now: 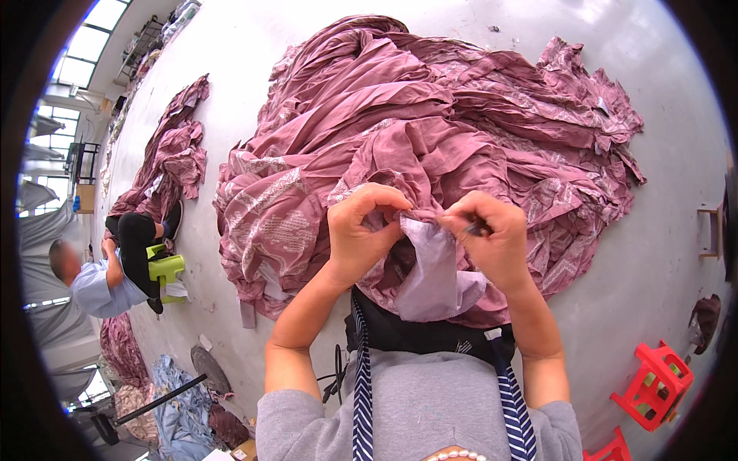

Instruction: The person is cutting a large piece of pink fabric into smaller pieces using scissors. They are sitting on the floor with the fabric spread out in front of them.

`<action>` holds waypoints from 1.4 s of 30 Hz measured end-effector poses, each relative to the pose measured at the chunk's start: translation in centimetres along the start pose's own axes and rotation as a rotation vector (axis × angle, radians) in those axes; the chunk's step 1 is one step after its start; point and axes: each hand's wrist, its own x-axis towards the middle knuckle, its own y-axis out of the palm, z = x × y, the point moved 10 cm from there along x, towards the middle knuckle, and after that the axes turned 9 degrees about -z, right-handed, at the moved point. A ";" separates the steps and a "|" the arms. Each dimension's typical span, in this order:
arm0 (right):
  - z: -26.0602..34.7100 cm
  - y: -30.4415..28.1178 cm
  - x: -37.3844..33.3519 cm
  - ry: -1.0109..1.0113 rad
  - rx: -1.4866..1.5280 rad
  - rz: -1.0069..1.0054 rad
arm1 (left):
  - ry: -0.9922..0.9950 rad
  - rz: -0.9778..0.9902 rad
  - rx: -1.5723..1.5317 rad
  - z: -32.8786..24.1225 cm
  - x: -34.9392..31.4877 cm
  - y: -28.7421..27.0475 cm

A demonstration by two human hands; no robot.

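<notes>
- Step in hand: the person appears to be working along a gathered edge (pixel 425 216) of the mauve patterned fabric (pixel 369 92), perhaps checking or picking at it; the close pinch hides the exact action.
- Left hand (pixel 361 230): its grip is narrow, thumb and forefinger curled into a ring with the tips meeting on the edge.
- Right hand (pixel 492 234): its grip is likewise narrow, pinching the same edge just beside the left fingertips. A small dark object (pixel 478 228) shows among the curled fingers; its kind cannot be told.
- Next move: it seems to call for a steady left pinch holding the edge taut, with small, careful motion from the right fingers.
- Where the fabric is: heaped on the pale floor (pixel 684 154) in front of the person, its near part reaching the black garment (pixel 407 338) at the lap.
- Direction: the pinched edge runs roughly left to right between the hands, dipping slightly rightward. The pale lilac flap (pixel 427 269) hangs below it, long axis toward the person, its lower end flaring right.
- Heap: wider left to right than front to back, with long folds arching across it.
</notes>
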 end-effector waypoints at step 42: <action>2.0 -3.7 0.8 -0.117 -0.334 0.129 | 0.065 0.100 -0.134 -1.8 1.1 2.6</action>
